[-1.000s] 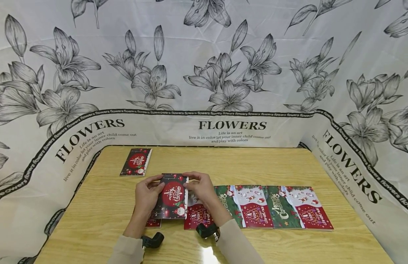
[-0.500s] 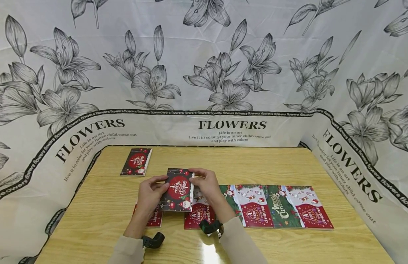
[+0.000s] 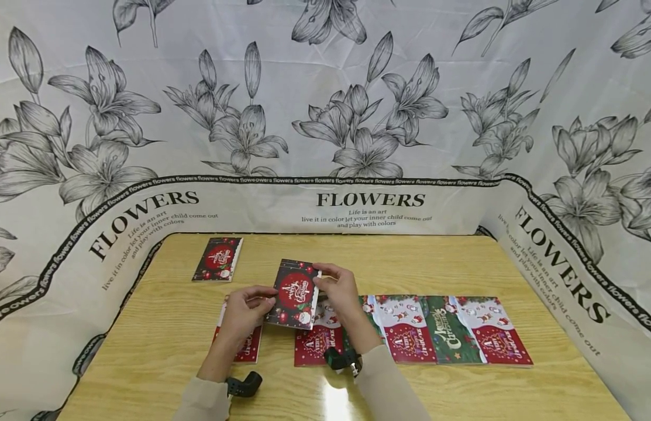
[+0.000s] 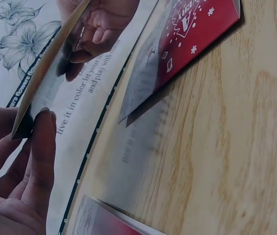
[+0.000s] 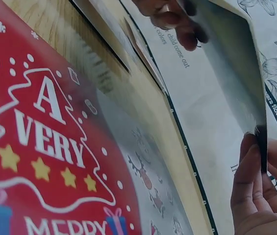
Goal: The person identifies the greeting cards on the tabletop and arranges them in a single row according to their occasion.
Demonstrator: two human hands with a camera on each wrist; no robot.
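Observation:
A dark Christmas card (image 3: 296, 295) with a red circle on its front is held up above the table, slightly tilted. My left hand (image 3: 243, 313) pinches its left edge between thumb and fingers. Near the upper right corner, my right hand (image 3: 342, 292) pinches the opposite edge. Both wrist views show the card's pale underside nearly edge-on, with the fingertips on its two sides. Below my left hand lies a red-and-white card (image 3: 250, 349), partly covered by the hand and wrist. Another red-and-white card (image 3: 310, 349) lies just beneath my right forearm.
A matching dark card (image 3: 218, 259) lies at the table's back left. Rightward runs a row of green cards (image 3: 451, 336) and red-and-white cards (image 3: 501, 345), side by side. Flower-printed cloth (image 3: 372, 213) walls the wooden table (image 3: 409, 263) at the back and sides.
Both hands have carried the dark card rightward and toward the back, and it has turned slightly clockwise. More of the red-and-white card under my left hand shows. The other cards have stayed put.

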